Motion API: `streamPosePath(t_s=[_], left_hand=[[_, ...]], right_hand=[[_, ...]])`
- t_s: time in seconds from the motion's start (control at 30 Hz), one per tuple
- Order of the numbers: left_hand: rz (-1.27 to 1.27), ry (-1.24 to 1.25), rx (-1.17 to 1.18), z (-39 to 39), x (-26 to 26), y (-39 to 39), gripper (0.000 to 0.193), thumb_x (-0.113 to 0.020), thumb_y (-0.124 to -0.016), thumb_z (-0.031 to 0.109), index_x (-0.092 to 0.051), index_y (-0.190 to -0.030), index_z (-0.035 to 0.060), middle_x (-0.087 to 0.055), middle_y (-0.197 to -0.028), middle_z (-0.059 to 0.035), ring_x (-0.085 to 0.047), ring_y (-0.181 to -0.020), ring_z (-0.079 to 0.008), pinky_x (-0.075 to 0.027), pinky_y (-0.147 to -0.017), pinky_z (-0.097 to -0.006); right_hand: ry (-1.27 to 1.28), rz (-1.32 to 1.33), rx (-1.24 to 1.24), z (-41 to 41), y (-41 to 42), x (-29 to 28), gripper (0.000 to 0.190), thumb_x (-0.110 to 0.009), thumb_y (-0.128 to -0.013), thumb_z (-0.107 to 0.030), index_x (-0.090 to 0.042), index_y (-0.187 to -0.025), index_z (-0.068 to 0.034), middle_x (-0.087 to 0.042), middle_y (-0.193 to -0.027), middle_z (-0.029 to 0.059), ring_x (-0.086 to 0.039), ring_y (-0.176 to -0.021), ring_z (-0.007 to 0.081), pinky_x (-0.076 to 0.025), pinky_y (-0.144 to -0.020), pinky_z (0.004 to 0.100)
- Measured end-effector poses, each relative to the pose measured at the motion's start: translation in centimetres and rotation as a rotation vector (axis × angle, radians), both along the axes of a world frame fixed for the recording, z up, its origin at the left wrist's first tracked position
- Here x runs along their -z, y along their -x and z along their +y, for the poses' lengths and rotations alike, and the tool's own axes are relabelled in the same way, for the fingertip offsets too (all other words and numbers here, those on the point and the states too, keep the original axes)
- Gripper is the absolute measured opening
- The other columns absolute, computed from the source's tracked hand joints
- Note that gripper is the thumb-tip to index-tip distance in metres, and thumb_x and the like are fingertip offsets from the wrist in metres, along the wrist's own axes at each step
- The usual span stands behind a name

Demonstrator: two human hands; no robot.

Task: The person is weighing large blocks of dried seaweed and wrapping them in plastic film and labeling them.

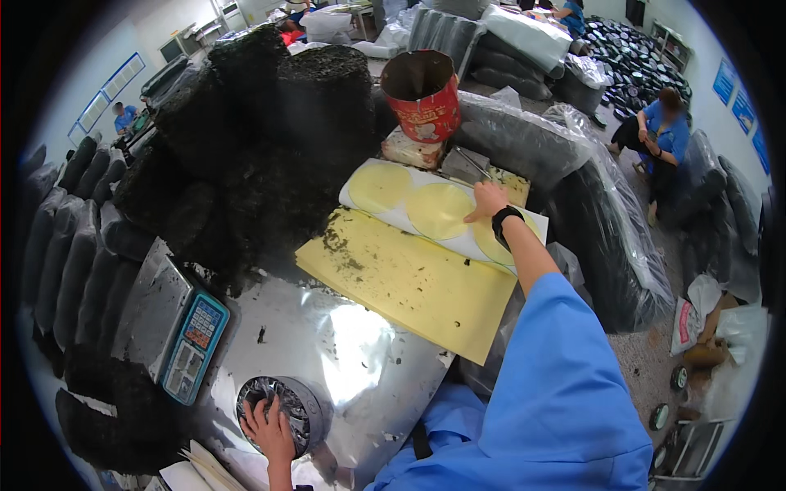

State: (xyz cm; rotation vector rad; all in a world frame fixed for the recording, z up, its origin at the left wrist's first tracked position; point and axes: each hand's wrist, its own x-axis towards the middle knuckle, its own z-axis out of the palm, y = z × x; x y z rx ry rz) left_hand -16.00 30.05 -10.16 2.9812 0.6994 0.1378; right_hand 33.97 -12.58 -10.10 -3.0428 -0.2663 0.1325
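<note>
My left hand [268, 428] rests with spread fingers on dark, glossy plastic-wrapped contents in a round black tub [310, 411], low on the metal table [295, 331]. Up and to the right, my right hand [488, 199] touches a white sheet [399, 212] printed with yellow circles; whether its fingers pinch the sheet I cannot tell. That sheet lies along the far part of a stack of yellow paper [424, 288], which is strewn with dark flakes. Just beyond the right hand are a thin metal tool [471, 161] and a grey block [457, 166].
A digital scale [193, 347] stands at the left. Large stacks of dark dried sheets, probably seaweed [325, 104], rise behind it. A red bucket [424, 113] stands at the back beside plastic-wrapped bundles [522, 132]. A seated co-worker [666, 132] is at the right.
</note>
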Motion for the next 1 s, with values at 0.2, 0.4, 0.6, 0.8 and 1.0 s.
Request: streamPosePath(t_s=[0.2,0.4,0.6,0.8,1.0], left_hand=[[-0.051,-0.011,0.061,0.4,0.4,-0.1,0.037,-0.048,-0.093,0.025,-0.059,-0.128,0.0181,-0.047,-0.132,-0.0099,-0.023,-0.14,-0.0366,-0.007,-0.112,-0.0569],[-0.014,-0.036,0.027,0.2,0.0,0.2,0.038,-0.047,-0.094,0.023,-0.058,-0.13,0.0183,-0.048,-0.132,-0.0102,-0.024,-0.141,-0.0353,-0.009,-0.113,-0.0562],[-0.027,-0.048,0.054,0.1,-0.2,-0.2,0.038,-0.047,-0.095,0.022,-0.057,-0.131,0.0182,-0.047,-0.134,-0.0095,-0.025,-0.141,-0.0339,-0.01,-0.113,-0.0546],[-0.02,-0.05,0.082,0.9,0.1,0.5,0.038,-0.047,-0.094,0.022,-0.058,-0.13,0.0173,-0.047,-0.133,-0.0099,-0.024,-0.141,-0.0344,-0.009,-0.113,-0.0545],[-0.015,-0.047,0.11,1.1,0.5,0.4,0.038,-0.046,-0.095,0.024,-0.058,-0.129,0.0165,-0.047,-0.134,-0.0101,-0.023,-0.141,-0.0353,-0.008,-0.113,-0.0546]], right_hand=[[0.225,0.066,-0.198,0.5,1.8,-0.6,0.051,-0.079,-0.07,-0.044,-0.067,-0.102,-0.006,-0.066,-0.11,0.0148,-0.06,-0.109,0.0272,-0.046,-0.092,0.0444],[-0.286,0.733,-0.75,4.6,11.6,-4.9,0.041,-0.061,-0.091,-0.038,-0.06,-0.117,-0.007,-0.066,-0.109,0.0139,-0.065,-0.096,0.0214,-0.052,-0.078,0.0372],[-0.168,-0.33,-0.479,4.5,21.0,2.7,0.057,-0.06,-0.091,-0.047,-0.051,-0.136,-0.014,-0.059,-0.128,0.0122,-0.06,-0.11,0.0282,-0.048,-0.091,0.0384],[-0.147,-0.12,-0.305,-0.4,16.9,0.4,0.041,-0.073,-0.078,-0.036,-0.059,-0.107,-0.01,-0.054,-0.122,0.0227,-0.054,-0.114,0.0353,-0.044,-0.094,0.048],[0.186,-0.228,-0.447,-6.4,12.6,2.6,0.02,-0.059,-0.085,-0.021,-0.056,-0.097,-0.006,-0.063,-0.086,0.0205,-0.065,-0.077,0.0384,-0.052,-0.06,0.0454]])
